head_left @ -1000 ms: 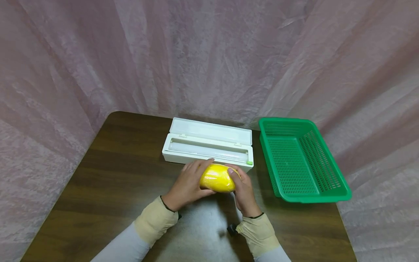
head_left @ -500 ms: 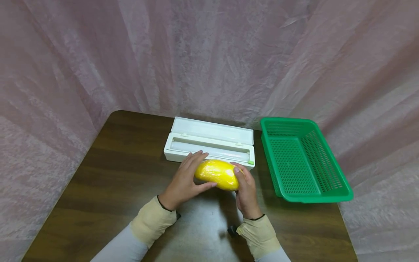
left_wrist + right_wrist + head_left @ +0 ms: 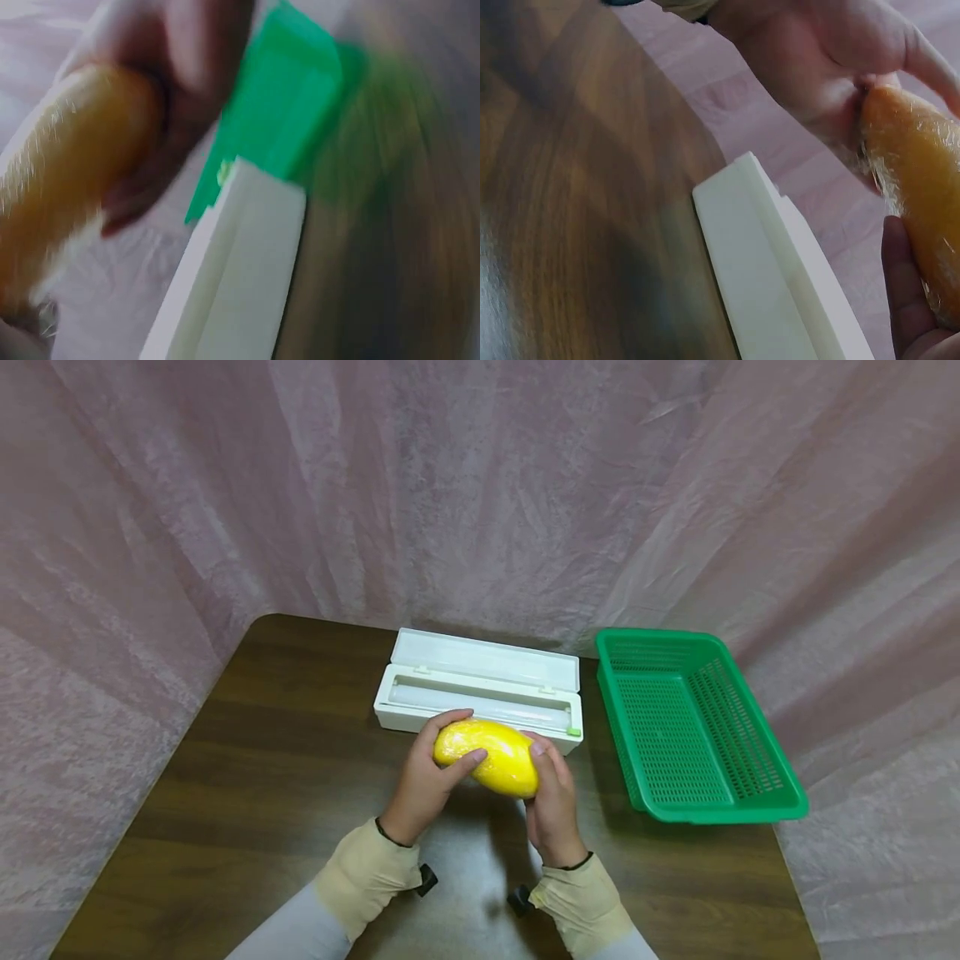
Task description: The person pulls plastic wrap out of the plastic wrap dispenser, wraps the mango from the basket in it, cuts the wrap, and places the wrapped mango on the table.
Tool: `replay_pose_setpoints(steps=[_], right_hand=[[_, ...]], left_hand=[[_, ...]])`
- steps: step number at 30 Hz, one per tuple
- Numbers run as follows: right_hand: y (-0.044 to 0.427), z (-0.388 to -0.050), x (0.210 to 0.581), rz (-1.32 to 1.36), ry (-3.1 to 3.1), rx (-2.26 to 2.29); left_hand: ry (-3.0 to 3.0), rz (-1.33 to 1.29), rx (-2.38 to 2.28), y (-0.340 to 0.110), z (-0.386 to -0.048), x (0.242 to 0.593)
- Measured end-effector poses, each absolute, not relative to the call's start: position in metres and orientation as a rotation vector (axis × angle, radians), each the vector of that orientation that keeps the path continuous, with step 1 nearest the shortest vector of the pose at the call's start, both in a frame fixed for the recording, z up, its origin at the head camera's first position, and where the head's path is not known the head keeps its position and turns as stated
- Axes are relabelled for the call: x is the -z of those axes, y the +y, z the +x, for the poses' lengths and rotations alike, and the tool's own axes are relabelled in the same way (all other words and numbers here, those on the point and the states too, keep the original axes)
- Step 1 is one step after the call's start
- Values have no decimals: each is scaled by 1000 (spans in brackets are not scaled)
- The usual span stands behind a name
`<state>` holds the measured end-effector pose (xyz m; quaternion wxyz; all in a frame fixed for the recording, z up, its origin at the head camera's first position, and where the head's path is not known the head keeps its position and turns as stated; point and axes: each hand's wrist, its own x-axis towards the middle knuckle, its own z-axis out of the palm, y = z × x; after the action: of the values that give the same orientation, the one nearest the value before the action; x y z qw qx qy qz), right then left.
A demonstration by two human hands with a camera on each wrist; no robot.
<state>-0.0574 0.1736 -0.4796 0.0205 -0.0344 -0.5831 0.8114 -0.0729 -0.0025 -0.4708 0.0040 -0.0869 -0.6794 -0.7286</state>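
A yellow mango (image 3: pixel 501 752), wrapped in shiny clear cling film, is held above the table in front of the white box. My left hand (image 3: pixel 423 783) grips its left end, the thumb lying across the near side. At the right end, my right hand (image 3: pixel 553 797) holds the fruit with the thumb on top. Wrinkled film on the mango (image 3: pixel 919 165) shows in the right wrist view. Just beyond the hands, a white cling film dispenser (image 3: pixel 386 714) stands with its lid (image 3: pixel 483 660) raised and a roll (image 3: pixel 427 696) inside.
To the right sits a green perforated basket (image 3: pixel 630 752), its inside bare. The dark wooden table (image 3: pixel 262 760) extends left of the dispenser. A pink curtain (image 3: pixel 480 510) hangs behind the table's far edge.
The left hand's fingers, which were loosened off the mango half a second ago, now wrap its left end. The mango has turned slightly and shifted left, with the right hand still holding it.
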Motion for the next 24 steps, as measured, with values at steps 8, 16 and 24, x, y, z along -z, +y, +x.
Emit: replay_pose_setpoints(steps=[8,16,24], right_hand=[[162,-58,482,-109,-1814,-2471],[153,-59,490,-180,-1833,-2458],[149,-59,506,-253,-1849,-2382]], left_hand=[[-1715,5,2595,2,-81,473],[-1458,289,2727,6,-82,482],[-1359,379,2718,12,-81,491]])
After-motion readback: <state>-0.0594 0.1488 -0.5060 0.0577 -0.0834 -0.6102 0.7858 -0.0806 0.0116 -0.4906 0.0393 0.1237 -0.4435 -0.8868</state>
